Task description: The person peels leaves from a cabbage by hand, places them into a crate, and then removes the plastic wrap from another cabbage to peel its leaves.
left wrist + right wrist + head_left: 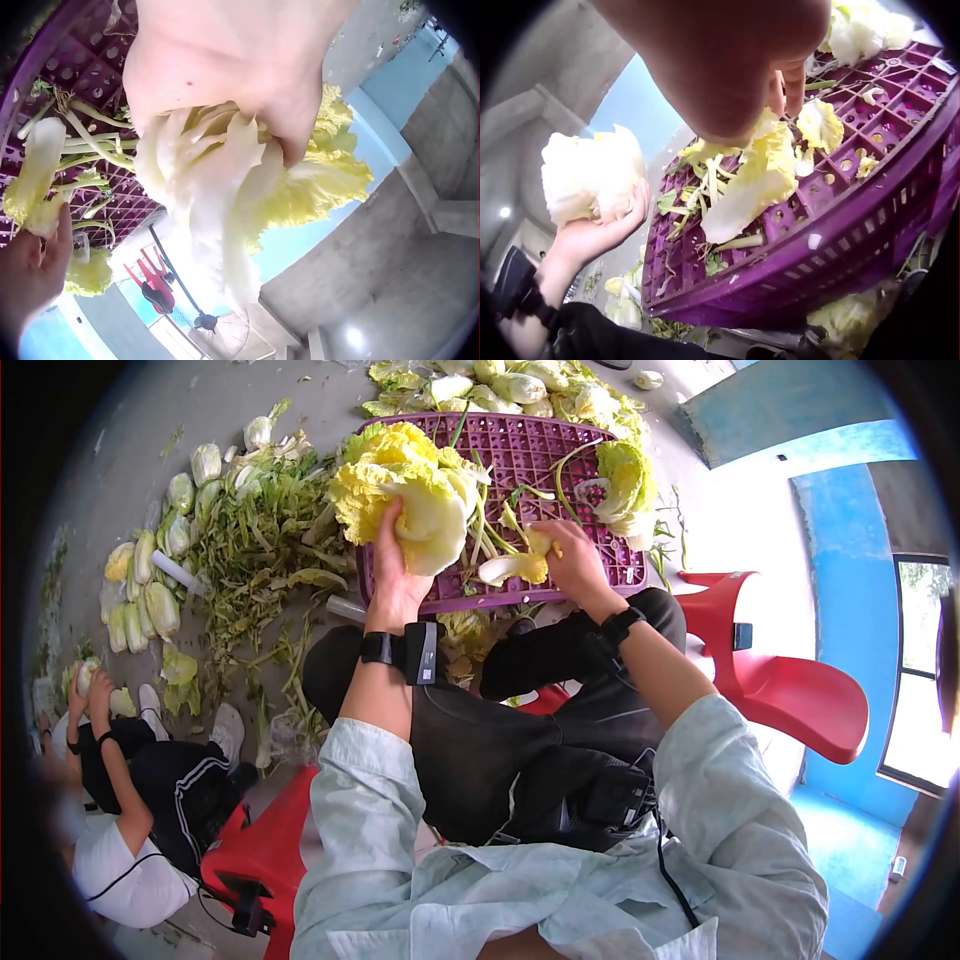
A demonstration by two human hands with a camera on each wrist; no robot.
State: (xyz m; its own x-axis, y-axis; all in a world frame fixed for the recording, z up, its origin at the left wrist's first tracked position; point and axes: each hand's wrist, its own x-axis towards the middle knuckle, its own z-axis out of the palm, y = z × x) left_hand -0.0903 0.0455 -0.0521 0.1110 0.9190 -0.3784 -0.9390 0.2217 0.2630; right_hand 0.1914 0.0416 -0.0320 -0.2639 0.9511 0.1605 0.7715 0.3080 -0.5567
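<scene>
My left hand [398,570] grips a napa cabbage [420,490] from below, raised over the left part of an upturned-looking purple plastic crate [490,600]. Yellow frilly leaves spread out on its far side, and pale layered stalks show in the left wrist view. Between the fingers and thumb of my right hand [578,568] is a loose cabbage leaf [515,568], white at the stalk and yellow at the edge, low over the crate's near side. Green onion stalks [94,142] and leaf scraps [821,126] lie on the crate around it.
Another cabbage [625,490] lies at the crate's right end. More cabbages [520,385] are heaped beyond it. Leaf trimmings [260,525] cover the floor at left, beside a group of cabbages [140,605]. A person [130,790] sits at left; a red chair [770,690] stands at right.
</scene>
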